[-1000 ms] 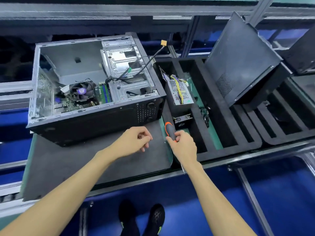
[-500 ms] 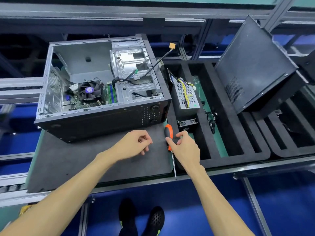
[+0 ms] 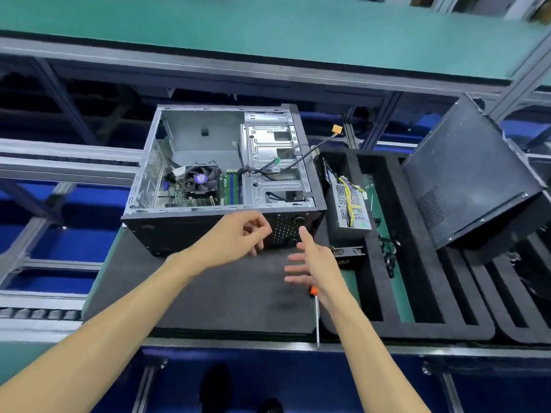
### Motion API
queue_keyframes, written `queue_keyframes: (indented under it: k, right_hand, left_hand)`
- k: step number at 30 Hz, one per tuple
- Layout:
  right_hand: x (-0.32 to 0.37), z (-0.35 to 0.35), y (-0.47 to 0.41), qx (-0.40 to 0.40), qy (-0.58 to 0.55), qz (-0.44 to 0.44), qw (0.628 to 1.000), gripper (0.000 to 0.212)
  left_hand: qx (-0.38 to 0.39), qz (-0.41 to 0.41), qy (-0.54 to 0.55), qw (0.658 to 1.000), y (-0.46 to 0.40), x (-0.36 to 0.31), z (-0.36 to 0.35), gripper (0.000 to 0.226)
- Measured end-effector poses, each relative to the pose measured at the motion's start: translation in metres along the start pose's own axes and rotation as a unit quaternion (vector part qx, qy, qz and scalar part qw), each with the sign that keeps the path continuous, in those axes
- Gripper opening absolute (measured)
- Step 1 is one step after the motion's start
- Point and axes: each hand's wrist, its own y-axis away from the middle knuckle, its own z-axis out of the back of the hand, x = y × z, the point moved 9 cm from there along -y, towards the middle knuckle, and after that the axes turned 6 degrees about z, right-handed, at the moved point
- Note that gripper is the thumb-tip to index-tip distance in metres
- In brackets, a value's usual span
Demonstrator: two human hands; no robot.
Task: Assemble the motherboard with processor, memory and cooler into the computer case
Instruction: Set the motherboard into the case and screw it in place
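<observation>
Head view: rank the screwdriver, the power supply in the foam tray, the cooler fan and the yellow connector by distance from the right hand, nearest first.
Measured from the right hand:
1. Screwdriver, on the mat just under the wrist.
2. Power supply, standing in the foam tray to the hand's right.
3. Cooler fan, inside the open case, up and to the left.
4. Yellow connector, on its cable end past the case's far right corner.

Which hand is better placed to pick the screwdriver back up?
Right. The right hand is open, directly over the screwdriver handle on the mat's right edge. The left hand is curled, possibly pinching something small, up by the computer case front.
</observation>
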Motion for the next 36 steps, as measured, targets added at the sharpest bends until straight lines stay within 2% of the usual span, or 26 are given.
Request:
queue_keyframes:
  k: [3, 7, 9, 13, 15, 18, 20, 23, 25, 29, 33, 36]
  right_hand:
    - [0.005, -0.036, 0.002, 0.012, -0.036, -0.028, 0.999, 0.066]
    - [0.015, -0.07, -0.01, -0.034, -0.038, -0.019, 0.999, 0.111]
    - [0.017, -0.083, -0.014, -0.062, -0.066, -0.017, 0.996, 0.122]
    - [0.017, -0.104, -0.016, -0.113, -0.096, 0.025, 0.989, 0.152]
    - [0.015, -0.114, -0.018, -0.14, -0.107, 0.039, 0.983, 0.151]
    - [0.017, -0.12, -0.026, -0.19, -0.1, 0.053, 0.975, 0.134]
    - [0.016, -0.116, -0.031, -0.227, -0.087, 0.054, 0.969, 0.126]
    - [0.013, -0.113, -0.038, -0.258, -0.067, 0.044, 0.963, 0.116]
    - [0.017, -0.111, -0.043, -0.27, -0.054, 0.05, 0.96, 0.114]
    - [0.028, -0.105, -0.059, -0.259, -0.052, 0.052, 0.963, 0.116]
    - [0.043, -0.103, -0.075, -0.232, -0.058, 0.064, 0.969, 0.121]
    - [0.052, -0.099, -0.088, -0.227, -0.056, 0.075, 0.969, 0.11]
  left_hand:
    - [-0.039, -0.046, 0.005, 0.998, -0.002, -0.02, 0.035, 0.013]
    - [-0.117, -0.097, -0.037, 0.988, -0.007, -0.028, 0.094, 0.015]
    - [-0.15, -0.102, -0.065, 0.981, -0.014, -0.02, 0.125, 0.015]
    - [-0.212, -0.09, -0.05, 0.972, -0.041, 0.011, 0.192, 0.016]
    - [-0.252, -0.081, -0.079, 0.961, -0.058, 0.03, 0.222, 0.012]
    - [-0.277, -0.062, -0.117, 0.952, -0.081, 0.057, 0.251, 0.014]
    - [-0.238, -0.066, -0.152, 0.957, -0.094, 0.069, 0.251, 0.017]
    - [-0.131, -0.061, -0.235, 0.961, -0.108, 0.089, 0.231, 0.01]
    - [-0.103, -0.061, -0.285, 0.951, -0.11, 0.096, 0.223, 0.031]
    - [-0.136, -0.096, -0.291, 0.942, -0.108, 0.086, 0.226, 0.065]
    - [-0.156, -0.057, -0.281, 0.945, -0.108, 0.089, 0.224, 0.066]
    - [-0.189, -0.036, -0.296, 0.936, -0.104, 0.089, 0.223, 0.068]
